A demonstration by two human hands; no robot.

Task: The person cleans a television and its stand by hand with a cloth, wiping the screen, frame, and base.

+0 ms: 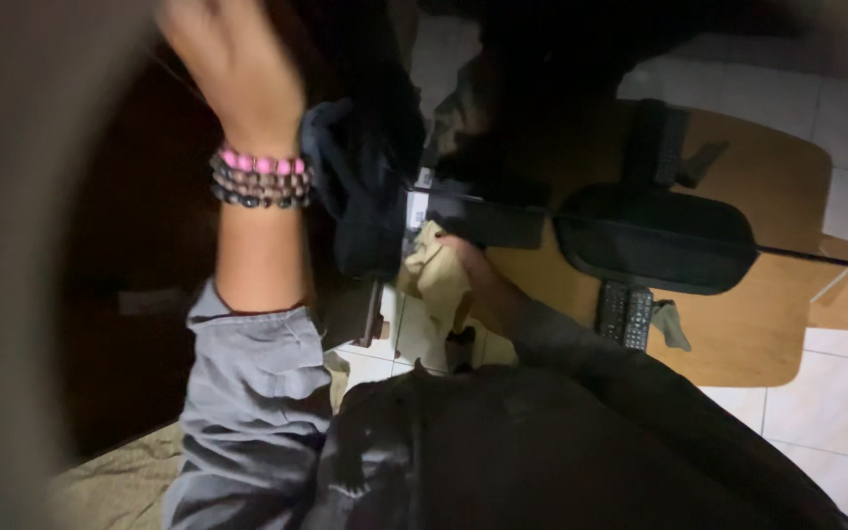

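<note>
Reading the head view from left to right, I log the left hand (233, 69) first. It is raised at 11 o'clock in the frame, blurred and cut by the top edge, so I cannot tell whether its fingers are spread or closed. Three beaded bracelets in pink, brown and dark beads (262, 179) sit on that wrist, above a grey fabric sleeve (247, 393). An olive-green cloth surface (120, 481) lies at 7 o'clock.

Just to the 3 o'clock side of the bracelets hangs a dark navy fabric garment (360, 196), near the left wrist; contact cannot be confirmed.

At frame centre the crumpled tan cloth (439, 280) is gathered in the right hand (478, 275), whose fingers are closed around it. The cloth sits just below the dark garment, over the white tiled floor (836, 402).

Judged step: the tan cloth is held and lifted, with the other hand up by the dark garment. Any next move calls for a firm hold on the cloth and clearance from the garment beside it.

Orientation: the cloth's long axis runs 12 to 6 o'clock, its loose end pointing to 6.

Further right, at 3 o'clock, a light brown wooden desk (777, 177) carries a black padded oval object (655, 236) and a black keyed remote (625, 314).
</note>
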